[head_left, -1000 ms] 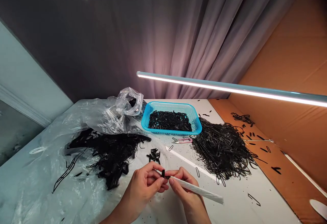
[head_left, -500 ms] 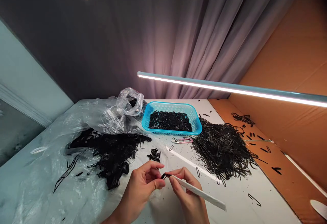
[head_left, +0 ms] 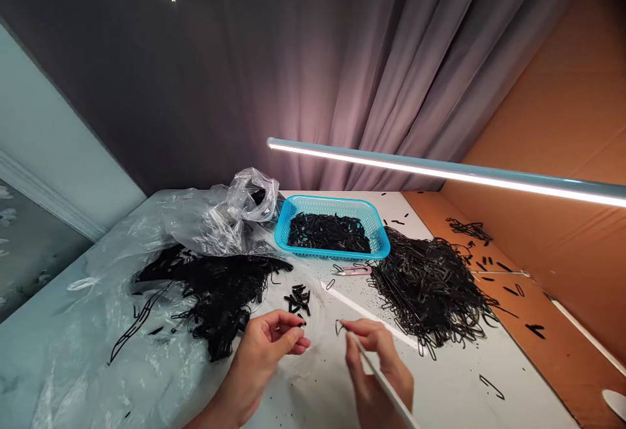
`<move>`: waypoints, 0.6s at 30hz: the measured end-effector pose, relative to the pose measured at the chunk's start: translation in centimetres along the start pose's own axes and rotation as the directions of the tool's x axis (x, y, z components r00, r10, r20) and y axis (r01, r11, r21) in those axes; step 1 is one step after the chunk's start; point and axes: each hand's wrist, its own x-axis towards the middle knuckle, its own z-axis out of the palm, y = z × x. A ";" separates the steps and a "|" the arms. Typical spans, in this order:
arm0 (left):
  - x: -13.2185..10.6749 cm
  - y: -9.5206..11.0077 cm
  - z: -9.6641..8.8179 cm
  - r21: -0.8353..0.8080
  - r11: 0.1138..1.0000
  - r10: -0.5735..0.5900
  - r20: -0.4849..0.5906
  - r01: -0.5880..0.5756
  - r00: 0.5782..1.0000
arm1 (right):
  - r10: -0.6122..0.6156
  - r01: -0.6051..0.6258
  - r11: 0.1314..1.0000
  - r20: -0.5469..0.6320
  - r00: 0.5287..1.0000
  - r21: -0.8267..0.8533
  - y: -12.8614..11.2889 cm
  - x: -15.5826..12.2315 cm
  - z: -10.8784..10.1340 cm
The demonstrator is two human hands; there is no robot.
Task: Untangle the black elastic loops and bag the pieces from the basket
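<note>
Head view. The left hand point(head_left: 274, 345) is curled, with thumb and forefinger pinched on a small black piece point(head_left: 300, 324) at its fingertips. The right hand point(head_left: 380, 362) is clasped around a white stick point(head_left: 391, 395), which runs back from the fingers toward the lower edge of the picture. At its fingertips sits a thin black loop point(head_left: 338, 327); whether the stick's tip or the fingers carry the loop cannot be told. The two hands are apart, with bare worktop point(head_left: 317, 383) between and beneath them.

Just beyond the left hand lies a small cluster of black bits point(head_left: 298, 298). Farther out on that side, a black tangle point(head_left: 220, 292) rests on a clear plastic sheet point(head_left: 98, 325). Beyond the right hand a white strip point(head_left: 364, 313) lies flat on the worktop, and past it sits a heap of black loops point(head_left: 430, 282). Well beyond both hands stand a blue basket point(head_left: 282, 236) filled with black pieces and, just in front of it, pink snips point(head_left: 356, 271). A lit lamp tube point(head_left: 440, 172) spans the space above.
</note>
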 end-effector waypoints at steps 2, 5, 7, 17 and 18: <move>-0.2 0.2 -0.5 -0.130 0.990 -0.061 0.017 0.063 0.998 | 0.065 -0.069 0.993 -0.040 0.997 -0.099 0.8 1.5 -1.7; -0.5 0.0 -1.1 -0.263 0.951 -0.141 0.090 0.160 0.986 | 0.099 -0.140 0.934 -0.139 0.985 -0.330 2.7 4.1 -4.6; -0.5 -0.4 -1.3 -0.312 0.932 -0.158 0.110 0.185 0.981 | 0.067 -0.118 0.880 -0.125 0.990 -0.460 4.3 5.5 -6.1; -0.1 -0.7 -1.4 -0.343 0.922 -0.133 0.150 0.178 0.980 | -0.004 -0.062 0.848 -0.123 0.992 -0.526 6.8 6.1 -7.5; -0.1 -0.6 -1.3 -0.334 0.926 -0.128 0.156 0.174 0.980 | 0.036 -0.090 0.874 -0.122 0.992 -0.478 6.6 5.9 -7.4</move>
